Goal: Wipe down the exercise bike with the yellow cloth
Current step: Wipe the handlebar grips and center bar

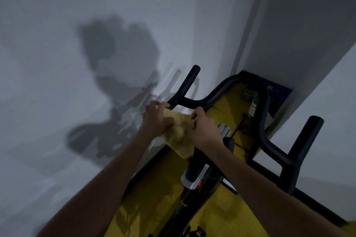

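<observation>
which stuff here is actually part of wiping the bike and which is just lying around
In use: yellow cloth, held by left hand and right hand; black handlebar.

Lying about: clutter in the corner, yellow floor.

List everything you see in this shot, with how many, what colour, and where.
yellow cloth: one, pale yellow, bunched between both hands at the left handlebar.
handlebars: one set, black, centre to right, horns pointing up.
bike frame: one, black with silver and a red knob, lower centre.
floor mat: one, yellow, under the bike.
walls: grey-white, left and right; person's shadow on the left one.
clutter: small items, too dim to name, in the corner.
left hand: gripping the cloth.
right hand: gripping the cloth.
</observation>
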A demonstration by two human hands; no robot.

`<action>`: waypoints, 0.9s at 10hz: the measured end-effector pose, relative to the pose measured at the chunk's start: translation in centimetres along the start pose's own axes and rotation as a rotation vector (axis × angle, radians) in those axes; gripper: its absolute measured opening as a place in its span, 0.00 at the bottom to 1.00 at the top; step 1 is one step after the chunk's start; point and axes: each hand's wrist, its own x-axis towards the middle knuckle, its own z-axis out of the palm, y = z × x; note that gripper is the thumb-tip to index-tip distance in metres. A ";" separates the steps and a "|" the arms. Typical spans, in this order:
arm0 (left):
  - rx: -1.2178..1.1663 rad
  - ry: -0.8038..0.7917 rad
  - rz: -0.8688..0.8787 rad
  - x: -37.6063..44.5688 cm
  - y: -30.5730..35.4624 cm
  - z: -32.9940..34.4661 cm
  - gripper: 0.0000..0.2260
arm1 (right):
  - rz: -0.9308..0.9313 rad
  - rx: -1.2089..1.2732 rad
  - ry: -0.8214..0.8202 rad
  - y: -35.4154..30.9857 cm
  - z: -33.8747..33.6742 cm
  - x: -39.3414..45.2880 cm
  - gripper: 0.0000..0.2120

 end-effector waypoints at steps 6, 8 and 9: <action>0.066 -0.109 0.227 1.5 0.5 3.6 0.31 | -0.292 -0.617 0.150 7.1 -2.1 -2.9 0.14; 0.240 0.198 0.313 -0.4 0.8 5.9 0.27 | -0.053 -0.112 0.088 9.3 -1.0 -4.6 0.16; 0.209 0.265 0.471 -2.6 1.5 7.0 0.06 | -0.037 0.192 0.159 9.4 -0.4 -5.9 0.19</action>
